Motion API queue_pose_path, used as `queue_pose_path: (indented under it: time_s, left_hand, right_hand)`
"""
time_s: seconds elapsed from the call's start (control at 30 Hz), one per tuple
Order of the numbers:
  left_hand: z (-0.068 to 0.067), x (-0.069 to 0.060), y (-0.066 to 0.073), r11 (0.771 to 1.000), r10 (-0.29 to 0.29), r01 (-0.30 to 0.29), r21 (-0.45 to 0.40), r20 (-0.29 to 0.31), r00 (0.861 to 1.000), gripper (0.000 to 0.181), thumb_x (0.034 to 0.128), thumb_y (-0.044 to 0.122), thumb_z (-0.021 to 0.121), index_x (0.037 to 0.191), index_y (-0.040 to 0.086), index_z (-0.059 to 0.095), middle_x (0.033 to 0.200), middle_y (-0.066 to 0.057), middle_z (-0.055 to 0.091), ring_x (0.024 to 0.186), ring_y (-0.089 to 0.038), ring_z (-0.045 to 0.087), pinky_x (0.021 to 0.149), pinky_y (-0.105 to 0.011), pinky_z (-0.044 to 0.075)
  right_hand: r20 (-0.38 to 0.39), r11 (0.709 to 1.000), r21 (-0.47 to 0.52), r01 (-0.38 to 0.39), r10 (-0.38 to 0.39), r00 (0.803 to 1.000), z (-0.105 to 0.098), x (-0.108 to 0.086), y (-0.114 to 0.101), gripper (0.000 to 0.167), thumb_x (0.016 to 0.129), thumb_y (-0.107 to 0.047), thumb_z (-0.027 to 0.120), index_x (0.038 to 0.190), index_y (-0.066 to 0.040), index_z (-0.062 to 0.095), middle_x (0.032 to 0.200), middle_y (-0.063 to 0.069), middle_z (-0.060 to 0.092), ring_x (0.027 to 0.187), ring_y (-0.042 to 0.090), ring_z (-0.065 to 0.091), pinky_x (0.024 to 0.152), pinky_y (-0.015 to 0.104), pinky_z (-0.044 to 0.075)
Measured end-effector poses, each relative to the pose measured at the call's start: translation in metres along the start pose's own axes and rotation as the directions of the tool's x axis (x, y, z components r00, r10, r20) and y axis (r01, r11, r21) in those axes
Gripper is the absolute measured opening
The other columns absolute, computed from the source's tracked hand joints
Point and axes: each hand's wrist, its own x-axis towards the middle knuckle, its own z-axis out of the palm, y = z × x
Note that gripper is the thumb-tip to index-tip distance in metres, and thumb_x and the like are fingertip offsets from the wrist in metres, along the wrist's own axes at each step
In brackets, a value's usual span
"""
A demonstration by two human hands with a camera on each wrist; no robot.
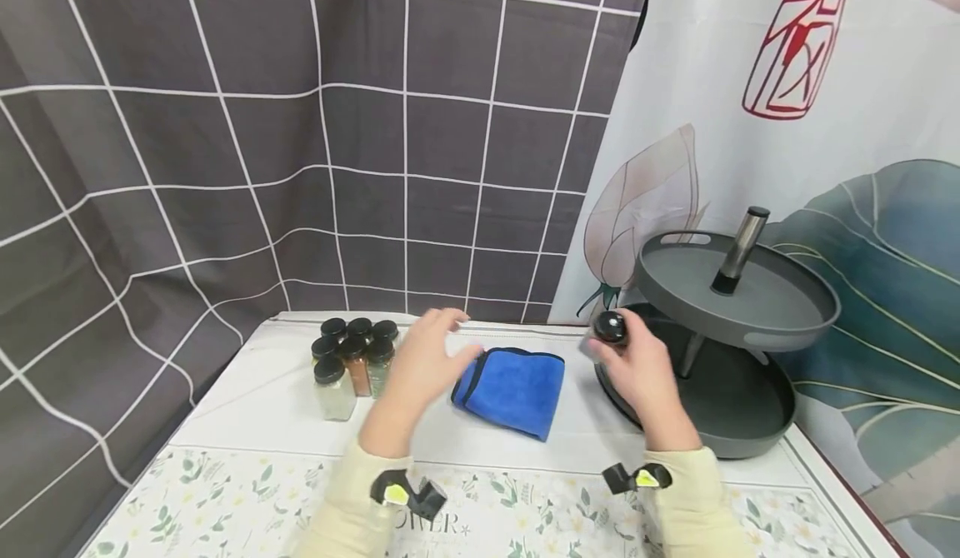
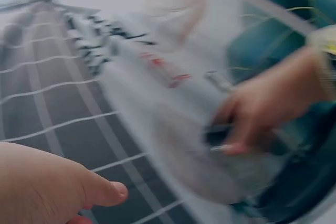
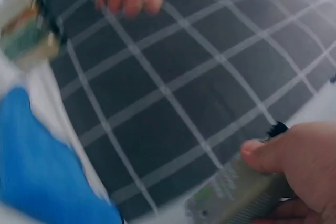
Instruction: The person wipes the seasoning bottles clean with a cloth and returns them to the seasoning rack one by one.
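Observation:
My right hand [image 1: 641,366] grips a spice jar [image 1: 610,327] by its upper part, just left of a grey two-tier round tray [image 1: 787,329]. The jar has a black lid; in the right wrist view its clear body, with a label and pale contents, tilts below the thumb. My left hand [image 1: 420,366] hovers with parted, gently bent fingers and nothing between them. It is between a cluster of black-lidded spice jars [image 1: 336,396] and a folded blue cloth [image 1: 517,391]. The left wrist view is blurred, but the thumb [image 2: 102,188] stands free.
The tray's lower tier [image 1: 742,425] is wide and deep, and a metal post [image 1: 742,250] rises above the upper one. A white table with a floral-print mat [image 1: 225,500] lies under everything. Gridded dark cloth [image 1: 360,141] hangs behind the table, with a printed white curtain [image 1: 712,67] at right.

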Motion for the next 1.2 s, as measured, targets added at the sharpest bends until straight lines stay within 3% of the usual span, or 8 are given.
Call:
queue_pose_path:
  time_s: [0.1, 0.17, 0.23, 0.43, 0.57, 0.77, 0.97, 1.2]
  left_hand:
    - [-0.026, 0.000, -0.017, 0.995, -0.062, 0.050, -0.087, -0.135, 0.989, 0.041, 0.0912, 0.031, 0.074, 0.126, 0.012, 0.064, 0.112, -0.006, 0.067, 0.104, -0.026, 0.063, 0.088, -0.046, 0.054]
    - [-0.042, -0.003, -0.028, 0.982, -0.100, 0.054, -0.181, -0.257, 0.961, 0.034, 0.0921, 0.022, 0.073, 0.122, 0.008, 0.065, 0.106, -0.008, 0.069, 0.098, -0.025, 0.064, 0.085, -0.041, 0.054]
    - [-0.053, -0.007, -0.042, 0.968, -0.136, 0.034, -0.247, -0.412, 0.901, 0.024, 0.0923, 0.014, 0.071, 0.114, 0.004, 0.067, 0.098, -0.010, 0.069, 0.088, -0.020, 0.062, 0.078, -0.031, 0.052]
    - [-0.045, -0.025, -0.091, 0.960, -0.187, -0.039, -0.276, -0.740, 0.646, 0.013, 0.0898, -0.002, 0.059, 0.101, -0.009, 0.058, 0.089, 0.002, 0.052, 0.084, -0.005, 0.044, 0.076, -0.017, 0.036]
    - [-0.026, -0.047, -0.124, 0.960, -0.181, -0.071, -0.271, -0.794, 0.580, 0.027, 0.0851, -0.003, 0.056, 0.108, -0.013, 0.046, 0.106, 0.018, 0.036, 0.099, -0.002, 0.034, 0.087, -0.020, 0.029]
    - [-0.001, -0.081, -0.163, 0.931, -0.303, 0.010, -0.364, -0.759, 0.576, 0.036, 0.0824, -0.005, 0.055, 0.112, -0.009, 0.035, 0.112, 0.013, 0.025, 0.099, -0.003, 0.028, 0.087, -0.017, 0.023]
    - [0.005, -0.087, -0.174, 0.859, -0.450, 0.122, -0.498, -0.617, 0.646, 0.040, 0.0887, -0.001, 0.054, 0.122, -0.006, 0.032, 0.108, 0.007, 0.025, 0.096, -0.005, 0.027, 0.082, -0.017, 0.023]
    - [0.005, -0.090, -0.176, 0.817, -0.507, 0.176, -0.550, -0.538, 0.673, 0.041, 0.0928, 0.001, 0.051, 0.128, -0.005, 0.030, 0.108, 0.002, 0.029, 0.093, -0.003, 0.029, 0.082, -0.015, 0.024]
  right_hand:
    - [-0.018, 0.993, -0.103, -0.065, 0.063, 0.998, -0.013, -0.004, 0.028, 0.055, 0.093, -0.020, 0.073, 0.138, -0.001, 0.048, 0.111, 0.026, 0.065, 0.097, 0.042, 0.064, 0.084, 0.061, 0.048]
    - [0.008, 0.984, -0.135, -0.113, 0.115, 0.993, -0.021, -0.010, 0.045, 0.058, 0.095, -0.021, 0.071, 0.142, 0.001, 0.044, 0.112, 0.028, 0.062, 0.100, 0.044, 0.061, 0.084, 0.063, 0.047]
    - [0.054, 0.976, -0.150, -0.159, 0.168, 0.984, -0.027, -0.015, 0.059, 0.064, 0.096, -0.025, 0.069, 0.146, 0.003, 0.039, 0.121, 0.032, 0.058, 0.108, 0.049, 0.057, 0.086, 0.065, 0.046]
    - [0.176, 0.970, -0.145, -0.194, 0.218, 0.960, -0.036, -0.031, 0.084, 0.071, 0.098, -0.029, 0.067, 0.149, 0.005, 0.031, 0.128, 0.035, 0.052, 0.108, 0.049, 0.056, 0.080, 0.061, 0.049]
    - [0.181, 0.979, -0.144, -0.142, 0.167, 0.969, -0.039, -0.034, 0.087, 0.068, 0.096, -0.030, 0.070, 0.147, -0.001, 0.036, 0.112, 0.027, 0.059, 0.094, 0.038, 0.060, 0.069, 0.049, 0.050]
    - [0.174, 0.980, -0.160, -0.121, 0.149, 0.973, -0.039, -0.035, 0.083, 0.070, 0.093, -0.035, 0.074, 0.146, -0.003, 0.041, 0.105, 0.020, 0.059, 0.090, 0.032, 0.061, 0.064, 0.041, 0.050]
    - [0.085, 0.961, -0.184, -0.205, 0.223, 0.971, -0.030, -0.033, 0.076, 0.074, 0.092, -0.040, 0.074, 0.145, 0.001, 0.042, 0.120, 0.033, 0.061, 0.102, 0.049, 0.061, 0.076, 0.060, 0.051]
    - [-0.014, 0.952, -0.215, -0.216, 0.219, 0.976, -0.009, -0.023, 0.069, 0.068, 0.091, -0.033, 0.074, 0.141, 0.003, 0.044, 0.120, 0.037, 0.061, 0.105, 0.055, 0.059, 0.081, 0.065, 0.048]
